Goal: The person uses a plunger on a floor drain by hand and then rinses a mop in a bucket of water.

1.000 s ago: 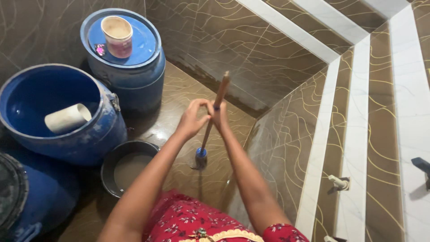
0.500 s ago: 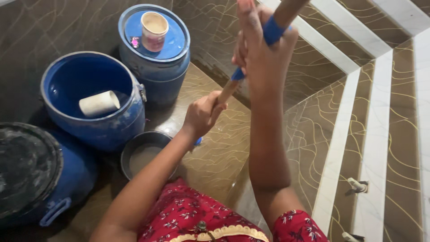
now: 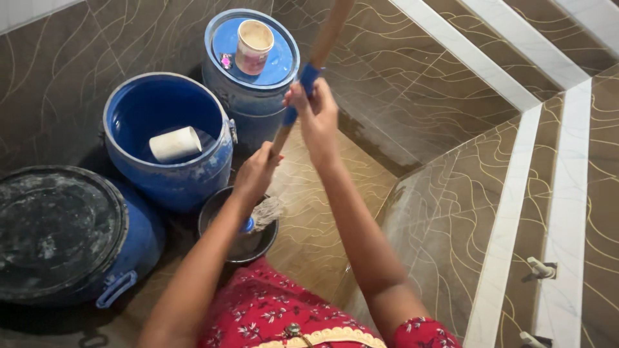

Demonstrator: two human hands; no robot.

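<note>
Both hands are wrapped tight round the wooden mop handle (image 3: 322, 45): the right hand (image 3: 316, 116) high on its blue band, the left hand (image 3: 255, 175) lower. The mop head (image 3: 265, 211) dips over the rim of a dark basin (image 3: 216, 212), which is crowded by the open blue drum (image 3: 169, 151). Bare tiled floor (image 3: 316, 225) lies open on the right.
</note>
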